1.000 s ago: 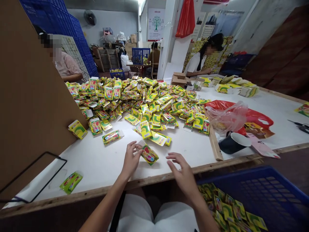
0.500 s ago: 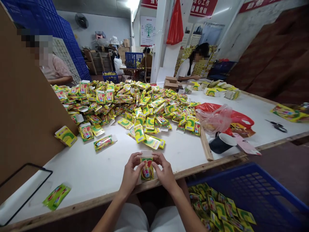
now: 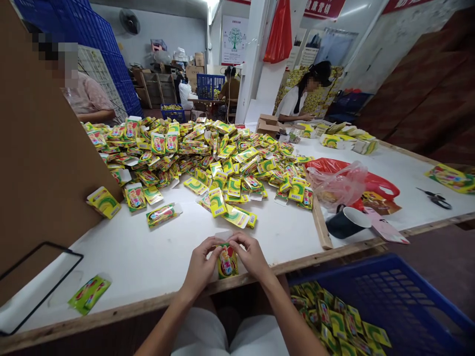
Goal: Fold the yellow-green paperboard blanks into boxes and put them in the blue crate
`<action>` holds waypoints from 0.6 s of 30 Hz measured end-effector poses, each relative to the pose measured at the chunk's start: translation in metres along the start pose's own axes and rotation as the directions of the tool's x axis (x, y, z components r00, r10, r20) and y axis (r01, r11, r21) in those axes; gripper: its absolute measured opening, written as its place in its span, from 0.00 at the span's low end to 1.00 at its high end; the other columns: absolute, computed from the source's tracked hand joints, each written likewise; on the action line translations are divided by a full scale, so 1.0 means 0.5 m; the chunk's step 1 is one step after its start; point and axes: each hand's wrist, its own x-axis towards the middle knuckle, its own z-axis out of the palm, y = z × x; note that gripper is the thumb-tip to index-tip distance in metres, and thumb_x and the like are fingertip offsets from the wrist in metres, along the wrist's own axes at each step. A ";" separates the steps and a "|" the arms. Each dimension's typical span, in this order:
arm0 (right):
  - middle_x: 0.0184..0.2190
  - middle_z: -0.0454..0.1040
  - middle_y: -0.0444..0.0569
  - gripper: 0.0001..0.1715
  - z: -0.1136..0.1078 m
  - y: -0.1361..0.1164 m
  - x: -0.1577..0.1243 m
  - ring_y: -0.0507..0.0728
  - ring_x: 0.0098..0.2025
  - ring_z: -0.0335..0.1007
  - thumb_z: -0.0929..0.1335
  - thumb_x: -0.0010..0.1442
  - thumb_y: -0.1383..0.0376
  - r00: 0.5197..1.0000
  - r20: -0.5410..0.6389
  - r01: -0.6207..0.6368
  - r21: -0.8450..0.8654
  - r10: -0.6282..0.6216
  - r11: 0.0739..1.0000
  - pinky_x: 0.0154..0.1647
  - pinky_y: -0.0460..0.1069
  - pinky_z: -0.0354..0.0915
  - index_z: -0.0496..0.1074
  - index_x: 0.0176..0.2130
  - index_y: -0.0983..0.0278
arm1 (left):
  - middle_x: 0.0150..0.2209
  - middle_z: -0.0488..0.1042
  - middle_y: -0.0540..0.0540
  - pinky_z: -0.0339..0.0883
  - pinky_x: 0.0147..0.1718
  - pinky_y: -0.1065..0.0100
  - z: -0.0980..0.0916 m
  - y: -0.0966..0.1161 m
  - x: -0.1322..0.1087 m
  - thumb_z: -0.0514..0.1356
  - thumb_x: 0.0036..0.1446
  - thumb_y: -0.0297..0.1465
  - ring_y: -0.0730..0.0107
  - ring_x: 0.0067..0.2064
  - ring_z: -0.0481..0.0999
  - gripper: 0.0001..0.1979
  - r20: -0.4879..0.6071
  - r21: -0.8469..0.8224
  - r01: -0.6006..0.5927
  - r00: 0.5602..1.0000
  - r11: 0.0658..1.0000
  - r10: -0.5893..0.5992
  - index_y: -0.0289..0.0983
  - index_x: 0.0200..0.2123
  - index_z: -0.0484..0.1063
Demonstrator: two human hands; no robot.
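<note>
A small yellow-and-green printed carton [image 3: 227, 262] stands at the table's near edge, its white top flap raised. My left hand [image 3: 203, 262] grips its left side, thumb on the front face. My right hand [image 3: 249, 254] is closed at its upper right, with fingers at the top opening. The fingers of both hands cover the carton's upper edge. Beyond them lies a big heap of similar cartons [image 3: 200, 148], several with white flaps sticking out. One carton [image 3: 163, 215] rests apart on the white tabletop [image 3: 159, 262].
A green packet [image 3: 89, 293] lies at the front left near a black wire frame [image 3: 44, 244]. To the right stand a dark mug [image 3: 345, 225], plastic bags [image 3: 337, 183] and scissors [image 3: 436, 199]. A blue crate [image 3: 404, 291] holds cartons below. Co-workers [image 3: 302, 96] sit beyond.
My right hand has moved up and inward to the carton's top, its fingers now over the flap. The left hand keeps its hold. The view has shifted slightly.
</note>
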 end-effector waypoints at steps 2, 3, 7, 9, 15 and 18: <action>0.33 0.74 0.47 0.06 0.003 -0.004 -0.006 0.56 0.37 0.71 0.66 0.58 0.66 0.997 -0.075 0.006 0.049 -0.002 0.999 0.40 0.49 0.67 0.72 0.37 0.62 | 0.43 0.75 0.44 0.67 0.46 0.64 0.011 0.006 -0.009 0.55 0.58 0.30 0.63 0.46 0.74 0.08 -0.067 0.001 -0.061 0.996 0.998 0.061 0.38 0.41 0.72; 0.33 0.75 0.47 0.08 0.004 -0.007 -0.010 0.56 0.38 0.72 0.66 0.58 0.66 0.995 -0.096 0.011 0.064 -0.005 0.998 0.41 0.50 0.68 0.72 0.39 0.61 | 0.44 0.75 0.44 0.67 0.46 0.64 0.016 0.008 -0.013 0.55 0.59 0.30 0.63 0.47 0.74 0.09 -0.100 0.003 -0.078 0.992 0.997 0.078 0.39 0.43 0.70; 0.37 0.75 0.49 0.07 0.003 -0.027 -0.030 0.57 0.42 0.71 0.66 0.58 0.67 0.995 -0.053 0.082 0.006 -0.081 0.997 0.44 0.50 0.67 0.75 0.37 0.61 | 0.42 0.76 0.44 0.66 0.47 0.64 0.026 0.018 -0.027 0.55 0.59 0.30 0.63 0.47 0.74 0.08 -0.104 0.077 -0.088 0.990 0.993 0.095 0.38 0.41 0.71; 0.37 0.75 0.49 0.07 0.001 -0.036 -0.036 0.57 0.42 0.71 0.66 0.58 0.66 0.993 -0.063 0.101 -0.016 -0.102 0.995 0.44 0.51 0.67 0.75 0.36 0.62 | 0.40 0.76 0.43 0.66 0.47 0.65 0.026 0.024 -0.028 0.56 0.58 0.31 0.63 0.45 0.74 0.08 -0.090 0.087 -0.069 0.993 0.994 0.077 0.37 0.38 0.73; 0.29 0.75 0.47 0.07 0.000 -0.043 -0.017 0.54 0.31 0.70 0.67 0.56 0.64 0.991 -0.131 0.018 -0.099 -0.031 0.995 0.34 0.48 0.67 0.74 0.34 0.64 | 0.35 0.77 0.46 0.69 0.38 0.68 0.026 0.037 -0.005 0.57 0.57 0.32 0.66 0.37 0.76 0.07 -0.141 0.046 0.017 0.990 0.999 -0.010 0.36 0.36 0.73; 0.26 0.74 0.45 0.06 0.001 -0.040 -0.010 0.54 0.29 0.69 0.67 0.57 0.64 0.992 -0.127 -0.002 -0.106 -0.012 0.994 0.33 0.48 0.66 0.73 0.32 0.64 | 0.33 0.77 0.46 0.69 0.36 0.69 0.027 0.029 0.000 0.58 0.56 0.33 0.67 0.36 0.76 0.07 -0.151 0.037 0.016 0.989 0.999 -0.010 0.35 0.34 0.73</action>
